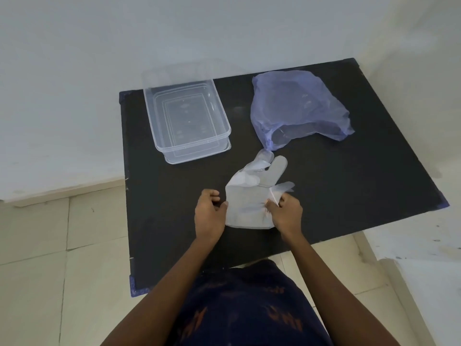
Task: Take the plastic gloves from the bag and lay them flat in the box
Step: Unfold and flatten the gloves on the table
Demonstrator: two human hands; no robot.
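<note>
A clear plastic glove (249, 196) lies on the black table (349, 196), its fingers partly folded and pointing away from me. My left hand (209, 216) pinches the glove's left edge near the cuff. At the right edge my right hand (284, 213) pinches the glove beside its thumb. A thin blue plastic bag (296, 106) sits at the back right, mouth facing me, with more clear plastic showing through it. The clear plastic box (187, 116) stands at the back left, with nothing in it.
The box sits on its clear lid (199, 156). A white wall rises behind the table, close to the box. Tiled floor shows on the left and a white surface at the lower right.
</note>
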